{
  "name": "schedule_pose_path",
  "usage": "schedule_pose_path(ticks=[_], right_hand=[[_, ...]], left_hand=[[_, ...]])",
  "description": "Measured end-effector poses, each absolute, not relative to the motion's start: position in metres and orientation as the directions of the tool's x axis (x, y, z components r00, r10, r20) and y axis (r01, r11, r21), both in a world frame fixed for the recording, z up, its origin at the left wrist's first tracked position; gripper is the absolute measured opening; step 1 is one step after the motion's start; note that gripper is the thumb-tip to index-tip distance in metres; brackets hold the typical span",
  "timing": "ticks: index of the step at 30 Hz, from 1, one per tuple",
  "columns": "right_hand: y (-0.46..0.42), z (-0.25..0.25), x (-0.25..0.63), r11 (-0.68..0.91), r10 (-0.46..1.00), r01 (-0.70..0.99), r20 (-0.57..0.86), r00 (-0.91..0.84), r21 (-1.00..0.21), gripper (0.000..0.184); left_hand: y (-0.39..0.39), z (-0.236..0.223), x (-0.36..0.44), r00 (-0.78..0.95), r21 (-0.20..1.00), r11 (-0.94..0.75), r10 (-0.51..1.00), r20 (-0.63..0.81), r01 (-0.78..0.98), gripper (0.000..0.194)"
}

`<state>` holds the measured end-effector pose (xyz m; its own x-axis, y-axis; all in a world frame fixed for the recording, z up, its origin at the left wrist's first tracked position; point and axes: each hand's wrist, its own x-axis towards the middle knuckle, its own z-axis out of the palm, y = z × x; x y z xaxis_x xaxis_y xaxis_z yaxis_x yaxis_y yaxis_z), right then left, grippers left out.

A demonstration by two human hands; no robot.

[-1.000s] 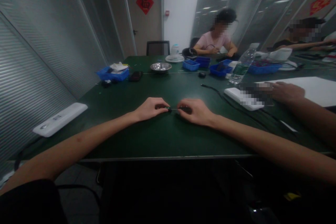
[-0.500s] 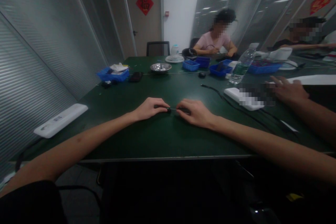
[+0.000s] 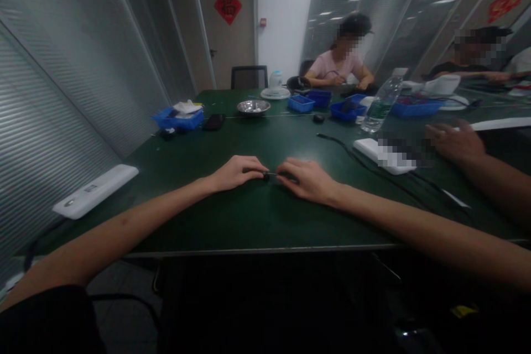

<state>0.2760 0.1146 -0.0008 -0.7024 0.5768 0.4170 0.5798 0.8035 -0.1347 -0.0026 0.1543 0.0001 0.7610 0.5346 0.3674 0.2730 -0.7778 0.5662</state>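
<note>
Over the middle of the dark green table (image 3: 215, 227), my left hand (image 3: 236, 172) pinches a small black part (image 3: 266, 176) between thumb and fingers. Most of that part is hidden, so its kind is unclear. Facing it, my right hand (image 3: 307, 178) is closed around the dark handle of what looks like a small screwdriver (image 3: 272, 173). Its thin metal shaft spans the narrow gap between my hands and meets the black part. I cannot make out whether the tip sits in it or only against it.
A stainless bowl (image 3: 253, 108), a black case (image 3: 214, 121) and blue trays (image 3: 178, 119) stand farther back. White power strips (image 3: 95, 191) lie on both sides. On the right are a water bottle (image 3: 381, 105), a black cable (image 3: 352, 152) and a co-worker's hand (image 3: 456, 141).
My hands stay almost in place, still holding the same things; the right has shifted very slightly left. The co-worker's hand at the right has moved a little and is blurred.
</note>
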Motion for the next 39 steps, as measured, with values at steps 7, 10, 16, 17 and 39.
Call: schedule_pose_path(ticks=[7, 10, 16, 17, 39], right_hand=[[0.117, 0.000, 0.278, 0.828, 0.556, 0.527, 0.400, -0.728, -0.191, 0.028], [0.116, 0.000, 0.278, 0.835, 0.542, 0.525, 0.407, -0.735, -0.165, 0.029], [0.117, -0.003, 0.275, 0.811, 0.576, 0.552, 0.424, -0.699, -0.193, 0.028], [0.117, -0.003, 0.274, 0.807, 0.585, 0.548, 0.429, -0.688, -0.222, 0.027], [0.113, 0.006, 0.270, 0.830, 0.557, 0.425, 0.488, -0.672, -0.362, 0.023]], left_hand=[[0.159, 0.000, -0.005, 0.768, 0.624, -0.732, 0.557, 0.314, 0.276, 0.027], [0.163, 0.001, -0.006, 0.792, 0.693, -0.674, 0.557, 0.249, 0.256, 0.027], [0.157, 0.000, -0.004, 0.770, 0.607, -0.745, 0.549, 0.323, 0.277, 0.028], [0.155, -0.001, -0.003, 0.762, 0.578, -0.763, 0.549, 0.343, 0.290, 0.028], [0.196, -0.006, -0.033, 0.644, 0.475, -0.729, 0.673, 0.364, 0.494, 0.033]])
